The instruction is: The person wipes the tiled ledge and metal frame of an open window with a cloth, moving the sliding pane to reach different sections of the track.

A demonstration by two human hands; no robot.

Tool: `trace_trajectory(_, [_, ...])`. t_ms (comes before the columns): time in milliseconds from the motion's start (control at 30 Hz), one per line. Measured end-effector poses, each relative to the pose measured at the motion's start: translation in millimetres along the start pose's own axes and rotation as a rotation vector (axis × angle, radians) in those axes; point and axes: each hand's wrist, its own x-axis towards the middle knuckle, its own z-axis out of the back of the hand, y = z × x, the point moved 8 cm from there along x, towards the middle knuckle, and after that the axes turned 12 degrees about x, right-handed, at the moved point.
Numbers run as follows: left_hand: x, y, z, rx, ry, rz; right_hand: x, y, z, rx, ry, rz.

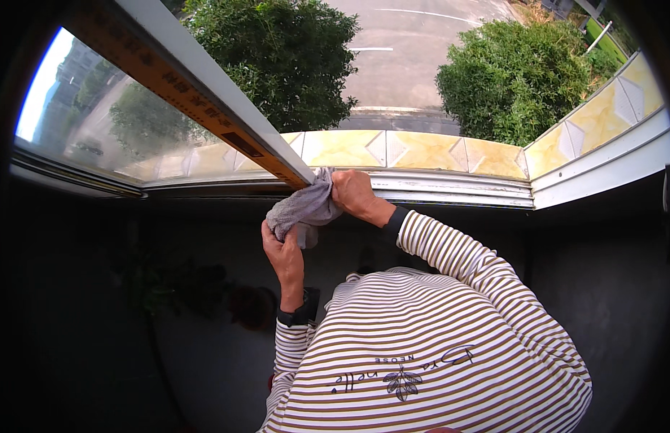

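A damp-looking grey cloth is bunched between my two hands, against the lower end of a sliding window's frame stile. My right hand grips the cloth's upper end, close to the white window track. Lower and to the left, my left hand holds the cloth's other end, thumb towards me. Part of the cloth wraps the edge of the stile, whose near face bears printed writing on an orange-brown strip. Fingers of both hands are partly hidden by the cloth.
Left of the stile is the window's glass pane. Yellow-and-white tiles line the outer sill, and a white side frame stands at right. Outside are trees and a paved road. A potted plant stands on the dark floor.
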Motion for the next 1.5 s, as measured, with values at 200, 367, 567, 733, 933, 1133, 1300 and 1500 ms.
trace_trajectory(200, [-13, -41, -27, -0.185, 0.058, -0.065, 8, -29, 40, 1.007, 0.157, -0.370])
trace_trajectory(367, [-18, -54, -83, -0.382, 0.375, 0.012, -20, -40, 173, 0.799, 0.018, -0.388])
trace_trajectory(567, [-31, -12, -173, -0.162, 0.707, 0.093, -94, -63, 264, -0.149, -0.038, -0.262])
trace_trajectory(733, [-20, -9, -172, -0.035, 0.592, 0.106, -120, -73, 231, -0.404, 0.075, -0.184])
trace_trajectory(933, [-27, 6, -144, -0.176, 0.530, 0.175, -94, -70, 216, -0.321, 0.021, -0.205])
trace_trajectory(1133, [-31, -4, -125, -0.226, 0.526, 0.212, -79, -46, 201, -0.276, 0.018, -0.156])
trace_trajectory(1300, [-31, -8, -121, -0.228, 0.527, 0.204, -73, -54, 181, -0.240, 0.138, -0.127])
trace_trajectory(1500, [-26, -22, -110, -0.288, 0.452, 0.215, -58, -53, 152, -0.143, 0.156, -0.139])
